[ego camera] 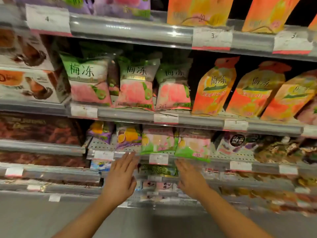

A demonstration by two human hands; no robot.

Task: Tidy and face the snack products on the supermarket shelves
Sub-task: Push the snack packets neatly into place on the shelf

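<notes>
Supermarket aisle, grey shelves stacked with jelly snack bags and price tags clipped along every shelf edge (130, 115). The bags in play are the 2 green-and-pink packs (175, 143) sitting side by side on the lower middle shelf, their bottom edges hanging a bit over the front lip. Both hands are reaching up under them: the left hand (120, 176) is flat with fingers straight, tips at the shelf rail just left of the packs, and the right hand (190, 179) is spread loose just below the right pack, holding nothing. Can't tell if either is actually touching a bag, it's blurry. The risk I'd flag: those packs already lean out past the edge, so a push from below could tip 1 off the shelf, or shove it back crooked into the purple bag (127, 136) next door. The price tag (158, 158) right under them looks easy to knock loose too.
</notes>
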